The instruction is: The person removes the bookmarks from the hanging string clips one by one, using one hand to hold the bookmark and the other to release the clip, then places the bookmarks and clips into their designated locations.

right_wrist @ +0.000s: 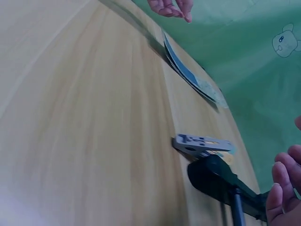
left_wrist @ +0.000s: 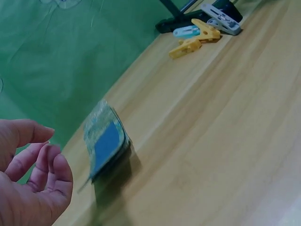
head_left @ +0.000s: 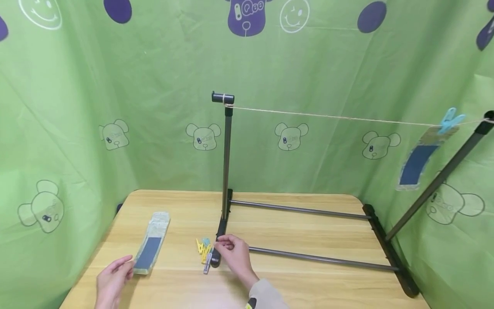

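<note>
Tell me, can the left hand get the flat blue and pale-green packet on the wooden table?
Probably yes. The left hand is right beside the flat blue and pale-green packet, with nothing between them.

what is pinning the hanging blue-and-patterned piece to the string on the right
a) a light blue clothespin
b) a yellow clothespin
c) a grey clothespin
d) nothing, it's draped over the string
a: in the head view a light blue clothespin grips the top edge of the hanging piece onto the string, while the yellow and grey clothespins lie on the table.
</note>
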A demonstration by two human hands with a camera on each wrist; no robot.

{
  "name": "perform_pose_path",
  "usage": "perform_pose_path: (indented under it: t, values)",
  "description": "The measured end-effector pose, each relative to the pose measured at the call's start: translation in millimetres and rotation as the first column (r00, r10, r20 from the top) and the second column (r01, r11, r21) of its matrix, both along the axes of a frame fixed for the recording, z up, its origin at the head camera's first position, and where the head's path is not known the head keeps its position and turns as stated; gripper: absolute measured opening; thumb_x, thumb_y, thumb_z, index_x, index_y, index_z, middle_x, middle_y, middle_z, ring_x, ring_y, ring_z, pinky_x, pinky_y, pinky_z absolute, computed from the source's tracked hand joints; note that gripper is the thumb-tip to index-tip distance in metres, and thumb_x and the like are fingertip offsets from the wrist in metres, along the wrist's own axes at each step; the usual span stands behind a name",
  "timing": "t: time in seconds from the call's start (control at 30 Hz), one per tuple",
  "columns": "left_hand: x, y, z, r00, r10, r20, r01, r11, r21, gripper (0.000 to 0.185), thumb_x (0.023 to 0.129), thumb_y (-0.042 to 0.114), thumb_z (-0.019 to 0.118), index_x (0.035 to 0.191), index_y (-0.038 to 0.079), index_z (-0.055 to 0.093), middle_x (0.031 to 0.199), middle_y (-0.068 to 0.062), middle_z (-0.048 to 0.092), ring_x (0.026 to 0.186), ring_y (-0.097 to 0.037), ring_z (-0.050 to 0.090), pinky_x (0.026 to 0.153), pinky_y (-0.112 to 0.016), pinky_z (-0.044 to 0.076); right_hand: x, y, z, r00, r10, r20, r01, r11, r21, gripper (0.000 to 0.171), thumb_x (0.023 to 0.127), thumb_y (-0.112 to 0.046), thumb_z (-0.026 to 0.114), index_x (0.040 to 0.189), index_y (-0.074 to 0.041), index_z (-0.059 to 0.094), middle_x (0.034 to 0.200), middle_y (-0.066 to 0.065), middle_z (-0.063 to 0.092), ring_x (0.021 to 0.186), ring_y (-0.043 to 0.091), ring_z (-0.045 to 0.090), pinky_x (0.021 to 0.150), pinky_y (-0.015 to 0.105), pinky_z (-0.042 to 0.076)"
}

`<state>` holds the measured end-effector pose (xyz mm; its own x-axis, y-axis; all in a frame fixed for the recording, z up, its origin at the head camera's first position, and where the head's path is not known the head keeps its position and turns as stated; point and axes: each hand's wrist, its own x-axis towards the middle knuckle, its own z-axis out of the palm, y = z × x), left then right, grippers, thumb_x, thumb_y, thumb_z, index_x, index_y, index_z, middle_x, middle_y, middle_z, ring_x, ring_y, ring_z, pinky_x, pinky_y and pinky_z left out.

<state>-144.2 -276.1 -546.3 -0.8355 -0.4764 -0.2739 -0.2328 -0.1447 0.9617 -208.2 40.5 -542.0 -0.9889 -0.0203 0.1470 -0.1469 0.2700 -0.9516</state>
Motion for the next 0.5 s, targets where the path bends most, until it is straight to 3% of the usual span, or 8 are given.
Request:
perform_pose_path:
  t: [0.17, 0.37, 0.5]
  values:
    - [-3.9, 7.3, 13.5, 0.996, -0.088, 0.026, 0.09, 0.994, -0.063, 0.035, 0.089, 0.007, 0.068, 0.121, -0.002, 0.059, 0.089, -0.003, 0.069, 0.082, -0.014, 0.065, 0.076, -0.026, 0.058, 0.9, 10.7, 7.2, 0.999, 0.052, 0.014, -0.053, 0.998, 0.034, 0.02, 0.083, -0.019, 0.076, 0.097, -0.005, 0.071, 0.087, -0.002, 0.069, 0.078, 0.013, 0.062, 0.072, 0.022, 0.054]
    - [-5.5, 14.6, 26.3, 0.991, -0.136, -0.002, 0.136, 0.99, -0.039, 0.016, 0.091, 0.01, 0.068, 0.106, 0.007, 0.065, 0.084, 0.004, 0.069, 0.081, -0.014, 0.065, 0.076, -0.026, 0.058, 3.1, 20.9, 14.8, 0.996, 0.091, 0.014, -0.091, 0.995, 0.035, 0.026, 0.085, -0.024, 0.074, 0.101, -0.004, 0.07, 0.089, -0.003, 0.068, 0.082, 0.013, 0.062, 0.077, 0.024, 0.054]
    - [-5.7, 18.9, 31.0, 0.986, -0.165, -0.021, 0.164, 0.985, -0.047, 0.014, 0.093, 0.012, 0.064, 0.105, 0.005, 0.066, 0.083, 0.006, 0.069, 0.079, -0.014, 0.065, 0.073, -0.027, 0.059, 5.5, 26.9, 19.3, 0.994, 0.113, 0.003, -0.113, 0.993, 0.031, 0.024, 0.085, -0.023, 0.073, 0.101, -0.005, 0.071, 0.089, -0.003, 0.069, 0.082, 0.014, 0.063, 0.077, 0.024, 0.055]
